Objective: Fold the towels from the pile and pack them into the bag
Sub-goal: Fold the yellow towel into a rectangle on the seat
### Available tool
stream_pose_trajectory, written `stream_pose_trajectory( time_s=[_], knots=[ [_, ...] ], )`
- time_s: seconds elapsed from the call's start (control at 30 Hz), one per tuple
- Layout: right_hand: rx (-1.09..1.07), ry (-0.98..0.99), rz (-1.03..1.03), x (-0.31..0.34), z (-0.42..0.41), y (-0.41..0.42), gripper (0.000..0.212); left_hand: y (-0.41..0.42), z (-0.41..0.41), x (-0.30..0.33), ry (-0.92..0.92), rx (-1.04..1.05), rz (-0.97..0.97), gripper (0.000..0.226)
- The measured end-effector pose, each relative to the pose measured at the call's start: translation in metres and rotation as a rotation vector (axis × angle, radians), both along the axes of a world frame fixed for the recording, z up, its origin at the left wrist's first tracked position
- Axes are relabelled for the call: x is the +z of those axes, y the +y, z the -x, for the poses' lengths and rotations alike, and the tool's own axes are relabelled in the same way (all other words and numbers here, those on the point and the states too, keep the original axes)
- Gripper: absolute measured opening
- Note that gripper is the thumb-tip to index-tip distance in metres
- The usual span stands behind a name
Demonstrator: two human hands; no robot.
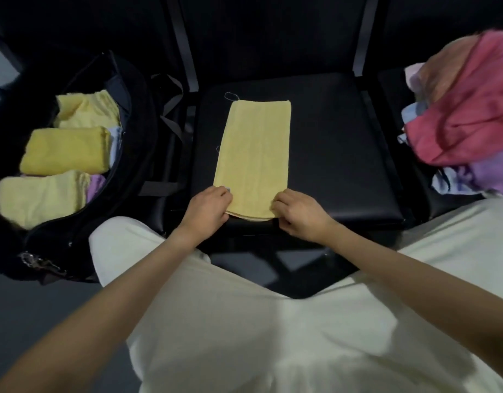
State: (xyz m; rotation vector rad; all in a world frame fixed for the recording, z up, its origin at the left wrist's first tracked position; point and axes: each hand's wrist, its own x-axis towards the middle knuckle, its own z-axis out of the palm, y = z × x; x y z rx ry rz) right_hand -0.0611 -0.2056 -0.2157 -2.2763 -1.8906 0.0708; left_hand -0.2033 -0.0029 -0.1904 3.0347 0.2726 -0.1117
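now, notes from the remote desk, head view only.
hands: my left hand point(209, 207) and right hand point(297, 212) each pinch a near corner of the yellow towel point(254, 157).
towel position: flat, folded long, on the black seat point(338, 154).
risk: i judge uneven lifting would skew the layers.
count: bag point(74, 236) shows three yellow folded towels; pile point(460, 120) uncountable.

A black padded seat point(344, 154) sits centre, its dark backrest point(273, 32) beyond. Grey floor point(40, 302) shows near left. Pale trousers point(273, 336) fill the near foreground.
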Motion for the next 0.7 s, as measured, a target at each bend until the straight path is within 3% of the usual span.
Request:
stream_pose_trajectory(
  time_s=[0.13, 0.23, 0.33, 0.43, 0.53, 0.7],
  knots=[
    [-0.168, 0.287, -0.049, 0.012, -0.002, -0.008, 0.014, -0.011, -0.003, 0.012, 0.043, 0.058, 0.123, 0.023],
    [-0.319, 0.574, -0.156, 0.024, 0.000, -0.025, 0.022, -0.022, 0.003, 0.027, 0.073, 0.163, 0.358, 0.016],
    [-0.397, 0.721, -0.298, 0.036, -0.002, -0.033, 0.023, -0.027, 0.002, 0.042, -0.005, 0.241, 0.548, 0.016],
    [-0.479, 0.674, -0.389, 0.046, -0.013, -0.023, 0.017, -0.021, -0.013, 0.054, -0.133, 0.315, 0.575, 0.013],
    [-0.583, 0.589, -0.413, 0.044, -0.029, -0.003, 0.014, -0.011, -0.036, 0.053, -0.214, 0.438, 0.542, 0.027],
    [-0.699, 0.468, -0.180, 0.024, -0.046, 0.026, 0.025, 0.000, -0.062, 0.021, -0.120, 0.542, 0.469, 0.041]
  ],
)
